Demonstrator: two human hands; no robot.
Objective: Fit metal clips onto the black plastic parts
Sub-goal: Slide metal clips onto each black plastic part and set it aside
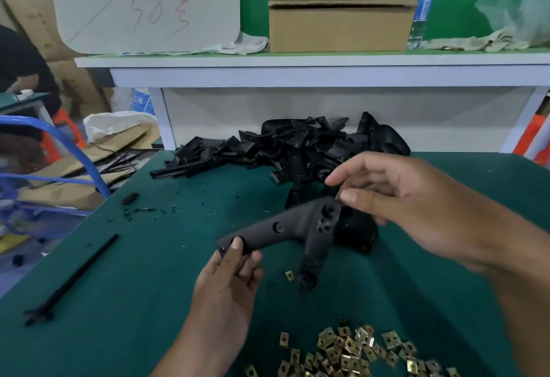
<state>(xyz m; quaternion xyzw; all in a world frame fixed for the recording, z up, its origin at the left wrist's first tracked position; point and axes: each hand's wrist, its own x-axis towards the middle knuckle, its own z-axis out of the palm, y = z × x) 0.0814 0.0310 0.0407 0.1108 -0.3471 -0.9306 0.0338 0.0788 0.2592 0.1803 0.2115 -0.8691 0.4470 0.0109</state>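
The black part (285, 229) is held up off the green table (166, 272) by the left hand (229, 275), whose thumb and fingers are curled round the end of its long arm. The right hand (395, 195) is raised just beside the part's upper corner, and a small metal clip (338, 194) is pinched between its thumb and forefinger, the other fingers being loosely bent. The clip is seen only as a thin edge at the fingertips, so which way its opening faces cannot be told. It appears close to the corner of the part, and whether it already touches cannot be made out.

The step in hand is judged to be the pressing of this clip onto a tab at that corner. It would be done best if the part were kept steady and braced, since it is gripped far from the spot where force is applied and may twist. The clip should be lined up squarely with the edge before being pushed, and pushed straight on until fully seated; a tilted clip may jam or spring away.

A loose clip (289, 275) lies on the table beneath the part, and a heap of clips (354, 350) lies near the front edge, within reach of the right hand. A pile of black parts (297, 147) is stacked at the back against the white shelf (297, 76), and a black rod (74, 278) lies to the left.
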